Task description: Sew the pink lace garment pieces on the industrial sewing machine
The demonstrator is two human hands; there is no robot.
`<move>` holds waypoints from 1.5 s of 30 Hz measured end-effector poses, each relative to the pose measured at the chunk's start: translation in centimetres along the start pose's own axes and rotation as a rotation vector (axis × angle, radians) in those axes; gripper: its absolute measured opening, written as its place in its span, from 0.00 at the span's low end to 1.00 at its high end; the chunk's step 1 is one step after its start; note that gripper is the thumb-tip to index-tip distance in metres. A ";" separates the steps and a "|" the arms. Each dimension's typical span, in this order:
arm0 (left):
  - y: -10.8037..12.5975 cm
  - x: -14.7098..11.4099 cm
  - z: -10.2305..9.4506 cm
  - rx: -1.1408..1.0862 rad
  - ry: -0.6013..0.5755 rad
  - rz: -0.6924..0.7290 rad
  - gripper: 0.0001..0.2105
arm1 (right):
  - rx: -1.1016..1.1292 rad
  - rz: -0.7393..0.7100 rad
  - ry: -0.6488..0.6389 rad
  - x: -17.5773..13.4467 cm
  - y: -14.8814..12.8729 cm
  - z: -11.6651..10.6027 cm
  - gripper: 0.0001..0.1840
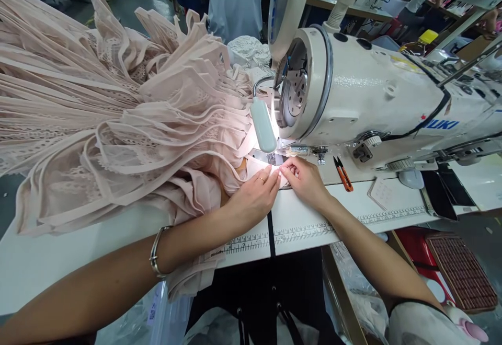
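Left hand point(257, 193) resting atop, grip unclear, and right hand point(308, 177) pinching, the pink fabric panel point(254, 168) seems mid-seam; the lace-trimmed garments point(157, 110) leftward show unclear progress.

The left grip point(255, 197) touches and right grip point(307, 182) pinches pale fabric point(254, 167) at the sewing machine point(364, 86).

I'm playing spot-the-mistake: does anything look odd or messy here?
Nothing looks broken. The pale-pink fabric pile left of the sewing machine looks messy: some droops off the front of the table.
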State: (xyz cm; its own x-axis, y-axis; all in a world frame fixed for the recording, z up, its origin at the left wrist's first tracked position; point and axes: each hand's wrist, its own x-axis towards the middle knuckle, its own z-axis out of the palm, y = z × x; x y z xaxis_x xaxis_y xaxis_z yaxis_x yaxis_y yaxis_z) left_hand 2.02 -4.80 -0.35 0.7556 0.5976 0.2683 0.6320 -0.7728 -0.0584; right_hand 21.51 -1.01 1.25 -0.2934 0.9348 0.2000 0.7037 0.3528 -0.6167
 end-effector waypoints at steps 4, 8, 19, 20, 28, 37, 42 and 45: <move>-0.2 0.0 0.0 -0.123 0.047 -0.073 0.19 | -0.077 -0.264 -0.042 -0.7 0.3 -0.7 0.11; -0.1 0.3 -0.6 -0.093 0.039 -0.218 0.17 | -0.378 -0.369 -0.092 -1.3 -0.4 -0.5 0.16; 0.3 1.3 0.1 0.055 0.080 -0.027 0.18 | -0.403 -0.303 -0.214 0.4 1.6 -0.8 0.26; 0.3 1.3 0.1 0.055 0.065 -0.028 0.19 | -0.401 -0.275 -0.214 0.5 1.7 -0.8 0.25; 0.2 1.5 -0.9 0.058 -0.030 -0.064 0.21 | -0.388 -0.216 -0.248 0.6 1.0 -0.2 0.24; -0.1 1.3 -0.3 0.063 0.035 -0.051 0.21 | -0.284 -0.177 -0.310 0.5 2.1 -0.7 0.32; -0.5 1.2 0.0 0.064 0.086 -0.053 0.20 | -0.259 -0.124 -0.347 0.8 2.3 -0.8 0.33; -0.7 1.2 0.3 0.085 0.123 -0.043 0.20 | -0.274 -0.081 -0.335 0.9 1.8 -0.7 0.31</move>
State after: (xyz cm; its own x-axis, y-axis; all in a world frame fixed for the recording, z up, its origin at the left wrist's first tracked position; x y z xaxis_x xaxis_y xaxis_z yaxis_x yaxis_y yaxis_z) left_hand 2.58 -3.50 -0.27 0.7040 0.5950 0.3877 0.6795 -0.7232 -0.1239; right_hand 23.03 0.48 0.83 -0.5165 0.8550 -0.0470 0.8022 0.4639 -0.3757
